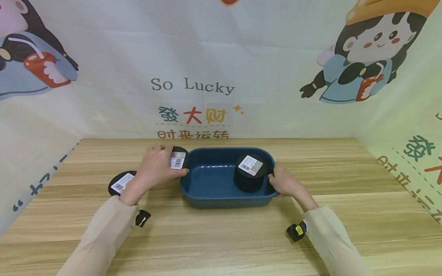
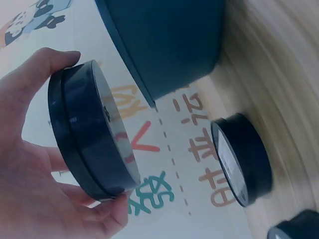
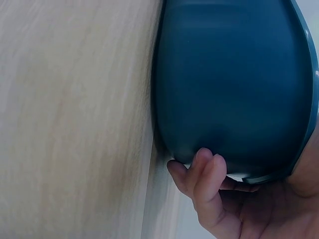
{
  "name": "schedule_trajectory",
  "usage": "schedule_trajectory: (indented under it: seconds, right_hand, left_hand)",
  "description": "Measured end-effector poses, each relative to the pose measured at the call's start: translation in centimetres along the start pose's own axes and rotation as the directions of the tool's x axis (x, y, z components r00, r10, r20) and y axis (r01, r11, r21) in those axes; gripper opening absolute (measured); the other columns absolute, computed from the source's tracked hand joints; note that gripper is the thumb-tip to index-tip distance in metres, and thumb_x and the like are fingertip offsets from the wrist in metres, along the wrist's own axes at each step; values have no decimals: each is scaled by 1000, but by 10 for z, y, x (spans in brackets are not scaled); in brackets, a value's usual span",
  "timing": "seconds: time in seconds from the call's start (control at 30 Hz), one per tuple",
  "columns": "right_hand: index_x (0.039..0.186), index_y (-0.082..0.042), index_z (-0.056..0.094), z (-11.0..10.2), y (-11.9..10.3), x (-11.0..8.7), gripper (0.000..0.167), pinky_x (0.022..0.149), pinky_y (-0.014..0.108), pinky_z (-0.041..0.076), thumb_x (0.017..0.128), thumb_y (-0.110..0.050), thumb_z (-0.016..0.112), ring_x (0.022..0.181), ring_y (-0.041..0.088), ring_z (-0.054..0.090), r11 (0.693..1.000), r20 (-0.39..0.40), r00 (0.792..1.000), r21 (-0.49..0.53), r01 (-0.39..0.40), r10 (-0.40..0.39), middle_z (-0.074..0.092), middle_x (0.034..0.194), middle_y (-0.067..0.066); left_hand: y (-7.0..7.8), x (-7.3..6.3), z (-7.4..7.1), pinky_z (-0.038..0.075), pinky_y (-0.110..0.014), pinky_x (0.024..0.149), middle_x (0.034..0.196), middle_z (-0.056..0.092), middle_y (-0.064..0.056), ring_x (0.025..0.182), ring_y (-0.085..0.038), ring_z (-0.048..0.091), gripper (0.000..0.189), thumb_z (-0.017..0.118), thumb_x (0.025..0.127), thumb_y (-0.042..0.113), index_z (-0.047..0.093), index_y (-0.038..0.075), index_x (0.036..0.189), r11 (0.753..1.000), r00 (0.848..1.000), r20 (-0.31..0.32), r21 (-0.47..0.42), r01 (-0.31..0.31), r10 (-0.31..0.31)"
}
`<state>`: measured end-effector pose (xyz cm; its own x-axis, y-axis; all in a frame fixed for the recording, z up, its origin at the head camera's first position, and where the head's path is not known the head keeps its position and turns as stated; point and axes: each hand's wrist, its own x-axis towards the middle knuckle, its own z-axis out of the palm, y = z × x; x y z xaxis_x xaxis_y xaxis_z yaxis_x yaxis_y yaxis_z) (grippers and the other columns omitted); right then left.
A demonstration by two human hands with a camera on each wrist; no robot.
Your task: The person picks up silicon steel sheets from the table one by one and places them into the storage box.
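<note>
My left hand (image 1: 157,165) grips a round, flat black container (image 2: 87,129) around its side, thumb on one edge and fingers on the other. In the head view this container shows a white barcode label and is at the left end of a dark blue oblong basin (image 1: 214,203). Inside the basin, towards its right end, stands a black round stack (image 1: 249,183) with a labelled top. My right hand (image 1: 284,180) holds the basin's right end, its fingers (image 3: 209,179) curled against the outer wall. Another labelled black container (image 1: 119,184) lies left, partly behind my left wrist.
The left wrist view shows a black container (image 2: 254,159) on the wooden table (image 1: 221,241) and part of another black object (image 2: 299,226) in the corner. Small black devices (image 1: 296,232) stick out at both sleeves. A printed cloth (image 1: 262,76) hangs behind and beside the table.
</note>
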<state>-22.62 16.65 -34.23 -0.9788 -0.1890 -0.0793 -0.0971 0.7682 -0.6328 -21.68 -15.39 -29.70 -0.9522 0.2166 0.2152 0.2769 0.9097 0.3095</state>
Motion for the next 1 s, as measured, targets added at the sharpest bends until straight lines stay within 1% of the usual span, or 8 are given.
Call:
schedule_trajectory:
  seconds: [0.1, 0.2, 0.3, 0.4, 0.57, 0.7, 0.83, 1.0]
  right_hand:
    - [97, 12, 35, 0, 0, 0, 17, 38, 27, 44, 86, -1, 35, 38, 16, 52, 1000, 2, 1000, 1, 4, -4, 50, 78, 28]
    - [97, 12, 35, 0, 0, 0, 17, 38, 27, 44, 86, -1, 35, 38, 16, 52, 1000, 2, 1000, 2, 3, -3, 50, 78, 28]
    - [99, 12, 34, 0, 0, 0, 18, 38, 27, 44, 86, -1, 35, 38, 17, 52, 1000, 6, 1000, 5, -5, 5, 50, 78, 28]
    - [101, 13, 33, 0, 0, 0, 20, 38, 28, 45, 86, -1, 35, 39, 17, 52, 1000, 14, 1000, 4, -14, 14, 50, 79, 29]
    - [102, 13, 33, 0, 0, 0, 21, 39, 28, 45, 86, -1, 35, 39, 17, 52, 1000, 14, 1000, 3, -10, 10, 49, 79, 28]
    - [98, 12, 34, -1, 0, -1, 19, 38, 28, 44, 85, 0, 35, 38, 16, 50, 1000, 11, 1000, 8, 4, -4, 48, 75, 23]
    - [94, 11, 34, -1, -1, -2, 15, 37, 28, 44, 84, 0, 35, 37, 16, 50, 1000, 7, 1000, 9, 13, -13, 46, 73, 20]
    - [93, 10, 35, -1, -1, -2, 14, 37, 28, 44, 83, 0, 35, 37, 16, 50, 1000, 5, 1000, 5, 11, -11, 46, 73, 20]
  left_hand:
    - [6, 5, 3, 33, -48, 82, 113, 47, -31, 102, -42, 38, 78, 72, 68, 37, 44, -12, 122, 999, 999, 3, -9, -50, 50]
    - [11, 9, 7, 32, -50, 86, 117, 45, -30, 106, -42, 37, 79, 72, 67, 37, 43, -10, 124, 995, 995, 22, -25, -93, 94]
    - [17, 12, 11, 33, -51, 87, 119, 44, -29, 109, -41, 36, 80, 74, 66, 36, 43, -9, 125, 990, 990, 39, -42, -136, 138]
    - [22, 14, 15, 34, -51, 87, 121, 44, -27, 110, -40, 37, 80, 74, 66, 36, 43, -8, 125, 985, 984, 49, -54, -167, 169]
    - [29, 18, 22, 34, -49, 90, 120, 45, -26, 111, -39, 38, 80, 74, 66, 35, 42, -8, 125, 977, 977, 55, -70, -200, 204]
    - [32, 21, 28, 32, -49, 93, 122, 44, -27, 113, -39, 37, 82, 75, 65, 34, 40, -9, 127, 974, 973, 72, -78, -212, 218]
    - [34, 24, 34, 33, -49, 93, 126, 42, -27, 115, -40, 36, 84, 76, 65, 34, 39, -9, 128, 973, 969, 107, -79, -216, 224]
    - [37, 25, 41, 35, -49, 89, 125, 43, -26, 113, -40, 38, 84, 76, 65, 34, 40, -8, 128, 971, 957, 164, -58, -232, 238]
